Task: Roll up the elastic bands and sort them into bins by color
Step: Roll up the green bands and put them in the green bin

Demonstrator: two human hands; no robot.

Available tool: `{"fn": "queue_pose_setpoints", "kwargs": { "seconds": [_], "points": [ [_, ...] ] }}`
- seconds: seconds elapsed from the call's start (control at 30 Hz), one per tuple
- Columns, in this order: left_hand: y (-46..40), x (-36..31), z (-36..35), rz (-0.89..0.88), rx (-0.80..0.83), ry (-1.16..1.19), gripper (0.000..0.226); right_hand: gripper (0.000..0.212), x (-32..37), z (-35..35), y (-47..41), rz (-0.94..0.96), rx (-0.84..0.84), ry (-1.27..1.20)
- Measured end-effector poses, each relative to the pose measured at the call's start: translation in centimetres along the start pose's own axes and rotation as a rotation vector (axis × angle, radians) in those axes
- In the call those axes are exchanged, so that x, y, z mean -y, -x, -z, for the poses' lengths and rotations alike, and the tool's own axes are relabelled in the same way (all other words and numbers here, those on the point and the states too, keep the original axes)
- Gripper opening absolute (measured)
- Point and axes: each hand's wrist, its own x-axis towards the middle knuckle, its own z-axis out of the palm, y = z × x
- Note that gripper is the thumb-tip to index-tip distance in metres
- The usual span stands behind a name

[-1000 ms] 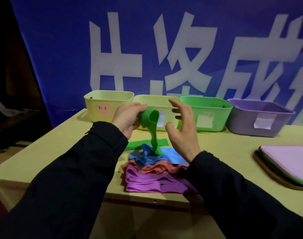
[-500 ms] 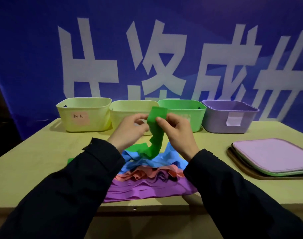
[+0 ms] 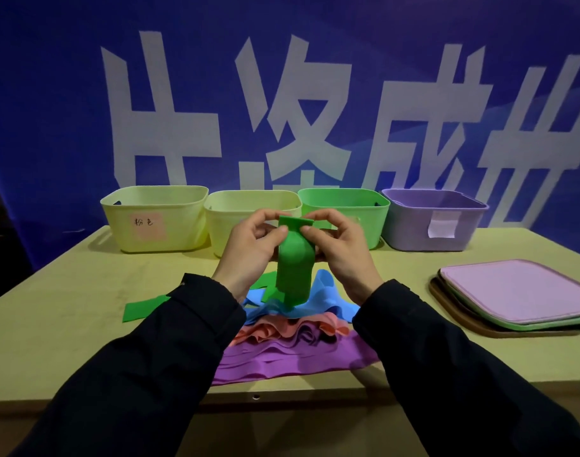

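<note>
A green elastic band [image 3: 293, 258] hangs upright above the pile, its top end pinched from both sides by my left hand [image 3: 249, 249] and my right hand [image 3: 341, 249]. Its lower end trails onto a heap of blue bands [image 3: 324, 296], pink bands [image 3: 282, 328] and purple bands [image 3: 282, 361]. Another green band [image 3: 143, 310] lies flat to the left. Behind stand a yellow bin with a pink label [image 3: 153, 219], a second yellow bin [image 3: 235, 209], a green bin [image 3: 348, 206] and a purple bin [image 3: 433, 222].
A stack of flat lids, a pink one [image 3: 519, 291] on top, lies at the right of the wooden table [image 3: 67, 308]. A blue banner with white characters [image 3: 282, 94] hangs behind the bins. The table's front edge [image 3: 255, 395] runs just past the purple bands.
My right hand has come in from open beside the band and now pinches its top end with the left. The band hangs straighter, and the view has shifted to centre the bins.
</note>
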Motion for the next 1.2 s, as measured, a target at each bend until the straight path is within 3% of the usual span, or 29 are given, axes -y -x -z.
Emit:
{"fn": "queue_pose_setpoints", "kwargs": {
  "seconds": [0.17, 0.33, 0.47, 0.57, 0.7, 0.9, 1.2],
  "points": [
    [0.1, 0.3, 0.1, -0.042, 0.006, -0.071, 0.027, 0.024, -0.1, 0.2, 0.3, -0.055, 0.017, -0.021],
    [0.4, 0.6, 0.3, -0.096, 0.012, -0.083, 0.009, 0.003, -0.6, 0.2, 0.2, -0.036, 0.022, 0.040],
    [0.3, 0.9, 0.4, -0.125, -0.005, -0.138, 0.017, 0.022, -0.9, 0.2, 0.0, -0.040, 0.037, 0.025],
    [0.3, 0.9, 0.7, -0.112, 0.006, -0.142, 0.023, 0.012, -0.9, 0.1, 0.1, -0.014, 0.067, 0.033],
    [0.3, 1.0, 1.0, -0.160, 0.020, -0.144, 0.017, 0.014, -0.8, -0.1, 0.2, 0.008, 0.081, 0.011],
    [0.4, 0.7, 0.9, -0.196, -0.003, -0.194, 0.031, 0.019, -0.6, -0.1, 0.1, 0.010, 0.131, 0.027],
    [1.0, 0.7, 0.7, -0.205, -0.036, -0.125, 0.017, 0.010, -0.5, 0.0, 0.1, -0.001, 0.095, 0.019]
  ]
}}
